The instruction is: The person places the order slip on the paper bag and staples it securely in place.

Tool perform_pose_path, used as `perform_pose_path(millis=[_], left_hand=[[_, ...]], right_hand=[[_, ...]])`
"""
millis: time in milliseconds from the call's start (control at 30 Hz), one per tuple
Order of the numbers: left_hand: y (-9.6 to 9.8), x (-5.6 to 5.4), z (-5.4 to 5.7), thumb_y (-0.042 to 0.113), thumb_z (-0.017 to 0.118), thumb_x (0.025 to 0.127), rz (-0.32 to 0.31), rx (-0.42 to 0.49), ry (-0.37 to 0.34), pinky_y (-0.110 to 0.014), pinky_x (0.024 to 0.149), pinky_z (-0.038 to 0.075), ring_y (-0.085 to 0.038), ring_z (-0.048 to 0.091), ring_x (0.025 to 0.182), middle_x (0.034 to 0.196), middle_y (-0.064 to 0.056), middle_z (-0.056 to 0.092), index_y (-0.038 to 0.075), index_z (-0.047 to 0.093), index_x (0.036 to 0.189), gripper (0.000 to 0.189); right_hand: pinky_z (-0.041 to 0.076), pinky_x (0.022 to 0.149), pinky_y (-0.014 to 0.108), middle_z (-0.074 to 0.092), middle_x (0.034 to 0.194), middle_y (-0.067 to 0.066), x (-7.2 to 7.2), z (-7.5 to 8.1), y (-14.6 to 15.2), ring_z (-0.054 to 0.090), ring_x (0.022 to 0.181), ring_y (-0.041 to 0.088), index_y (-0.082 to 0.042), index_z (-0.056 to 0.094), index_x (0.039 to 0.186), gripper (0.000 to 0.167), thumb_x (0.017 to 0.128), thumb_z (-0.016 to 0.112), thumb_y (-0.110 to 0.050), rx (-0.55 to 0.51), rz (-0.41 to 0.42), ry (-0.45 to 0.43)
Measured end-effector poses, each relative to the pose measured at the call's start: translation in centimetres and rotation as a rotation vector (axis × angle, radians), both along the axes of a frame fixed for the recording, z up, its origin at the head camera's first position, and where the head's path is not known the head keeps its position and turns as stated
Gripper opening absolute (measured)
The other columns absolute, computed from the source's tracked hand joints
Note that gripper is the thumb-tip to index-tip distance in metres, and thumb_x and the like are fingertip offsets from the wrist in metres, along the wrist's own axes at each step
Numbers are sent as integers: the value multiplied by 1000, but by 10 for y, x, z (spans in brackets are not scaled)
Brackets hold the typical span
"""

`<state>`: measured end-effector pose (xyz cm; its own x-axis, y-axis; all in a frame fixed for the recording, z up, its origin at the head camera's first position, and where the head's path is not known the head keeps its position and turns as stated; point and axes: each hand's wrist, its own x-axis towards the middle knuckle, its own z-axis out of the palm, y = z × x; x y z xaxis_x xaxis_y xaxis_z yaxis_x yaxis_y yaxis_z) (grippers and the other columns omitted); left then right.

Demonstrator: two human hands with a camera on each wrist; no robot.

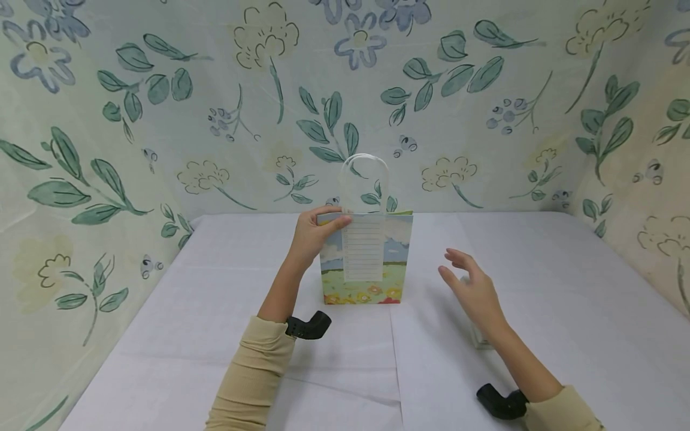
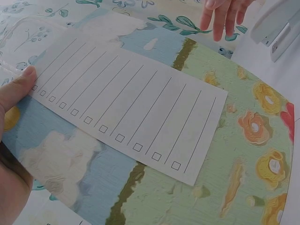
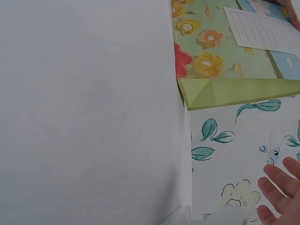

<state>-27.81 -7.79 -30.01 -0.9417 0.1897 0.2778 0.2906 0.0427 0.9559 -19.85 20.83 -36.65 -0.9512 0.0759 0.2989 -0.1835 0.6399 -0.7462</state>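
A smooth white cloth (image 1: 162,335) covers the table under both my hands, with thin creases running across it nearer to me than my fingers. Beyond my fingertips and to either side hangs a pale fabric backdrop (image 1: 458,143), printed with green leaves, blue flowers and yellowish blooms.

I count one upright paper gift bag (image 1: 396,254), painted with blue sky, white clouds and a green field of yellow, orange and red flowers. It stands on the cloth between my hands, touching my left fingers and apart from my right ones. One white cord handle loop (image 1: 365,156) rises above and just right of my left fingertips. One white lined paper sheet (image 1: 363,248) with a column of small boxes lies against the bag's front, its upper corner at my left thumb. One pale stapler-like object (image 2: 281,35) sits below my right palm, partly hidden by that hand. Two beige sleeves (image 1: 250,371) cover my forearms, and two black curved pieces (image 1: 309,326) are worn one at each wrist.

My left arm reaches forward, and my left hand (image 1: 318,233) pinches the bag's upper left corner, thumb in front, the other fingers behind the rim. My right hand (image 1: 477,293) hangs above the cloth, fingers loosely bent, thumb apart from them, holding nothing.
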Motion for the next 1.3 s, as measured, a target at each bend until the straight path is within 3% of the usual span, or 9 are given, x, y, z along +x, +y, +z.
perform_pose_path(millis=[500, 800, 1300], left_hand=[[0, -1, -3, 22, 70, 79, 4, 12, 0, -30, 69, 54, -12, 67, 76, 95, -7, 70, 7, 65, 107, 31], [0, -1, -2, 21, 70, 80, 2, 22, 7, -30, 68, 54, -11, 67, 75, 94, -7, 70, 6, 65, 106, 30], [0, -2, -2, 23, 70, 79, 7, 12, 5, -29, 68, 54, -11, 66, 75, 91, -5, 70, 6, 65, 106, 32]], right_hand=[[39, 84, 58, 42, 137, 19, 11, 1, 12, 40, 123, 42, -12, 33, 139, 59, 93, 44, -46, 2, -6, -80], [30, 92, 64, 38, 141, 17, 15, 1, 18, 35, 127, 40, -11, 30, 140, 62, 92, 43, -47, 5, -40, -105], [27, 94, 65, 33, 142, 23, 18, -4, 28, 31, 127, 43, -4, 26, 141, 68, 93, 38, -50, 43, -86, -183]])
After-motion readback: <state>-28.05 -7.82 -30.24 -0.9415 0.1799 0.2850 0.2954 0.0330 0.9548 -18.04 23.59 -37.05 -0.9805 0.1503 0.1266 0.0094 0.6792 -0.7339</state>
